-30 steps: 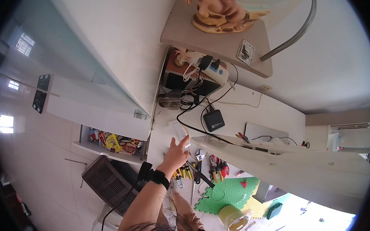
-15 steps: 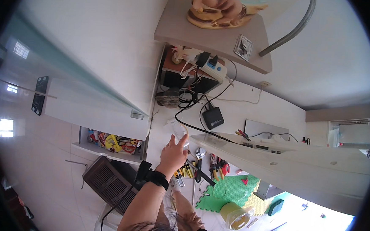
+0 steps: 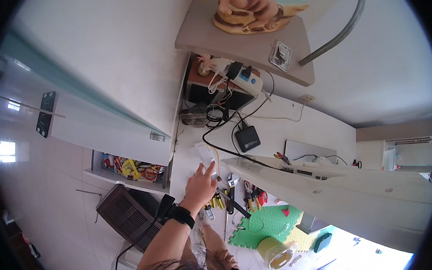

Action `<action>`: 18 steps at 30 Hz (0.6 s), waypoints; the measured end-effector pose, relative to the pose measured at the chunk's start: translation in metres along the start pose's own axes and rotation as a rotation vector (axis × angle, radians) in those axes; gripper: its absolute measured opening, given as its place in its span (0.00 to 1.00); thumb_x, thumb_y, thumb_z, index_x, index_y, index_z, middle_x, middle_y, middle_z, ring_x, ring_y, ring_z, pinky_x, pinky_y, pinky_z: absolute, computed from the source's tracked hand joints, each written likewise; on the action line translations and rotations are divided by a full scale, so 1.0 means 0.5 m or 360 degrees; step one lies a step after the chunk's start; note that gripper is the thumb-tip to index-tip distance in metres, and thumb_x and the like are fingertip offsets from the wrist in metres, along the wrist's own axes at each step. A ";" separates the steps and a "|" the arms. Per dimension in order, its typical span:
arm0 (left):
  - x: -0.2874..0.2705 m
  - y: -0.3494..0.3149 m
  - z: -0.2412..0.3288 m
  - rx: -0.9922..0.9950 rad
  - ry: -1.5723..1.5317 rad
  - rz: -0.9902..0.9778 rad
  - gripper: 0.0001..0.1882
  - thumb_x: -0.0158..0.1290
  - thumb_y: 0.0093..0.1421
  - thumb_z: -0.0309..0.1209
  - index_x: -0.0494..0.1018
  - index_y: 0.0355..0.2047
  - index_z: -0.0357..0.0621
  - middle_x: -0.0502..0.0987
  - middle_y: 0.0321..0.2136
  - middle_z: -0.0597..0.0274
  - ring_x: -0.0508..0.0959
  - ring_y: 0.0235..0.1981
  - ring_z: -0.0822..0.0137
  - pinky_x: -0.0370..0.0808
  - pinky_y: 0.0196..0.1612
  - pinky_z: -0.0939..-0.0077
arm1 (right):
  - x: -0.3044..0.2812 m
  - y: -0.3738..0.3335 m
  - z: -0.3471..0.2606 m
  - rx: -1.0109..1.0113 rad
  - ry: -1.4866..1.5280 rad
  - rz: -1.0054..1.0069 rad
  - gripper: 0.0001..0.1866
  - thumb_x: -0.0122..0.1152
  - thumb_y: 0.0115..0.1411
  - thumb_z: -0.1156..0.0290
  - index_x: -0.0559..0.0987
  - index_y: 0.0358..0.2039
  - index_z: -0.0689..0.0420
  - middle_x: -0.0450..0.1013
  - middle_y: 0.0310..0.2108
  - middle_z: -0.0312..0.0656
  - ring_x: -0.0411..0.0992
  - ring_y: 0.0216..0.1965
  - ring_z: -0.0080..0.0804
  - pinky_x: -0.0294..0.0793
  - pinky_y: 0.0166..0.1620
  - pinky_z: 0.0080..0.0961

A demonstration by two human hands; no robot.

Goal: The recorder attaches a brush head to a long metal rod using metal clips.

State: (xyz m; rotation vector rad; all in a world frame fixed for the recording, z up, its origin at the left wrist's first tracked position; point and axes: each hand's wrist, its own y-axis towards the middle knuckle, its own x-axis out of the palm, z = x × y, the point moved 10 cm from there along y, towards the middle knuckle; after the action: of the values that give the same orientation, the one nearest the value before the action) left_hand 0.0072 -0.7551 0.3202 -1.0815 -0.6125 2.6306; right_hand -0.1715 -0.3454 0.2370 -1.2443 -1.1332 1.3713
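Observation:
My left hand (image 3: pixel 201 185), a black watch on its wrist, reaches over the white surface. Its index and middle fingers stretch toward a whitish, see-through strip-like item (image 3: pixel 205 155). The fingertips overlap its near end; whether they touch it I cannot tell. Just right of the hand lie an adjustable wrench (image 3: pixel 232 180), a hammer (image 3: pixel 238 208), yellow-and-black screwdrivers (image 3: pixel 218 200) and pliers (image 3: pixel 250 196). Low in the view, my right hand (image 3: pixel 224 260) appears to rest by my leg, a dark band on its wrist. Its fingers are too unclear to read.
Cables trail from a power strip (image 3: pixel 247 81) to a black box (image 3: pixel 248 138). An open drawer (image 3: pixel 129 179) of small items and a brown slatted appliance (image 3: pixel 124 213) stand left. A green foam mat (image 3: pixel 265 227) and a yellow tub (image 3: pixel 273 251) lie right.
My left hand has shifted slightly down in the view, its two outstretched fingers now closer together and more of the whitish item showing. The view has drifted a little. My right hand looks unmoved.

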 end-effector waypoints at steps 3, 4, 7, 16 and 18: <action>0.003 0.007 0.011 0.0011 0.0022 -0.0054 0.31 0.47 0.55 0.37 0.52 0.59 0.55 0.60 0.52 0.34 0.68 0.49 0.44 0.69 0.49 0.62 | -0.053 -0.017 -0.007 -0.0003 -0.0306 0.0811 0.30 0.42 0.54 0.50 0.51 0.59 0.32 0.47 0.57 0.60 0.59 0.45 0.72 0.61 0.34 0.73; 0.002 0.006 -0.003 -0.0008 0.0022 -0.0051 0.31 0.47 0.55 0.37 0.52 0.59 0.55 0.60 0.52 0.34 0.68 0.49 0.44 0.69 0.49 0.62 | -0.072 -0.033 -0.010 0.0040 -0.0125 0.0652 0.30 0.40 0.55 0.50 0.50 0.59 0.31 0.47 0.57 0.59 0.60 0.45 0.72 0.62 0.34 0.72; 0.007 0.014 0.003 -0.0014 0.0021 -0.0047 0.31 0.46 0.56 0.37 0.52 0.59 0.53 0.65 0.49 0.39 0.69 0.49 0.48 0.70 0.48 0.62 | -0.071 -0.035 0.002 0.0003 -0.0175 0.0720 0.29 0.40 0.55 0.50 0.51 0.59 0.32 0.49 0.55 0.59 0.62 0.43 0.70 0.63 0.32 0.70; 0.018 0.016 -0.001 -0.0047 -0.0111 -0.0139 0.32 0.46 0.55 0.38 0.50 0.60 0.53 0.72 0.42 0.50 0.74 0.42 0.52 0.70 0.43 0.55 | -0.183 -0.134 -0.034 -0.0137 -0.0180 0.1305 0.39 0.49 0.50 0.52 0.48 0.60 0.50 0.56 0.46 0.62 0.62 0.38 0.65 0.63 0.33 0.62; 0.013 0.017 0.004 -0.0079 -0.0131 -0.0109 0.33 0.46 0.55 0.38 0.50 0.60 0.51 0.72 0.42 0.49 0.74 0.41 0.52 0.70 0.43 0.56 | -0.154 -0.095 -0.030 -0.0086 -0.0080 0.0658 0.43 0.55 0.48 0.53 0.46 0.60 0.51 0.49 0.51 0.62 0.55 0.44 0.66 0.59 0.38 0.64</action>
State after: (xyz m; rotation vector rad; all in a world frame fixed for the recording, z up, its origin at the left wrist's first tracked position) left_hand 0.0006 -0.7607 0.3137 -0.9518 -0.7223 2.6247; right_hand -0.1502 -0.4143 0.2935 -1.5510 -0.9852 1.6912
